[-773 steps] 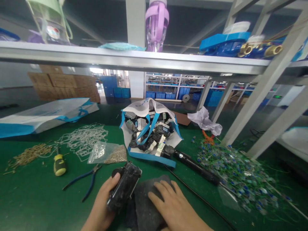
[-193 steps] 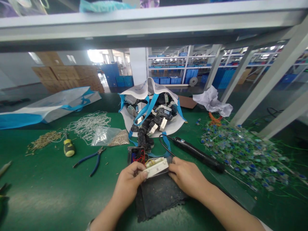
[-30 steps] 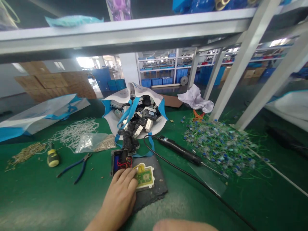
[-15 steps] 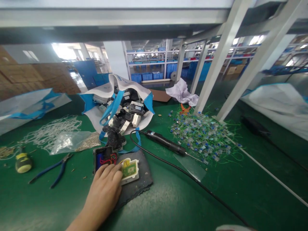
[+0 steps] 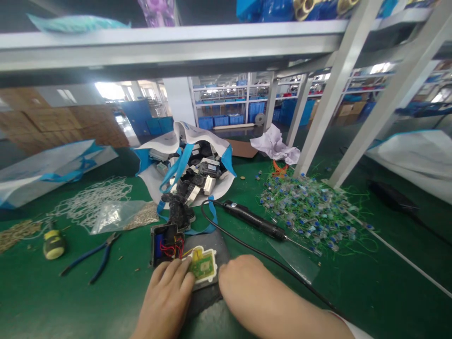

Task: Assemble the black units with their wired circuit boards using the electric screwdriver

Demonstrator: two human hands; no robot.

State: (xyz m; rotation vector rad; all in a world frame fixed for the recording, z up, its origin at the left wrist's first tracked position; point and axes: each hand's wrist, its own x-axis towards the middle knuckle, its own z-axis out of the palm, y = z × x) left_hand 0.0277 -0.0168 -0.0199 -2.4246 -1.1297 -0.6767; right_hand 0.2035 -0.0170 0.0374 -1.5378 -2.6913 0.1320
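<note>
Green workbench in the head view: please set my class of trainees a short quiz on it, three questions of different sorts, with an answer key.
1. True or false: the handles of the pliers are pressed together.

2. Multiple choice: what colours is the grip of the screwdriver beside the pliers?
A) red and white
B) yellow and black
C) orange and purple

3. Fill in the blank: the left hand rests at the edge of a ____ casing that holds a green circuit board.

Key: 1. False, they are spread apart; 2. B; 3. white
</note>
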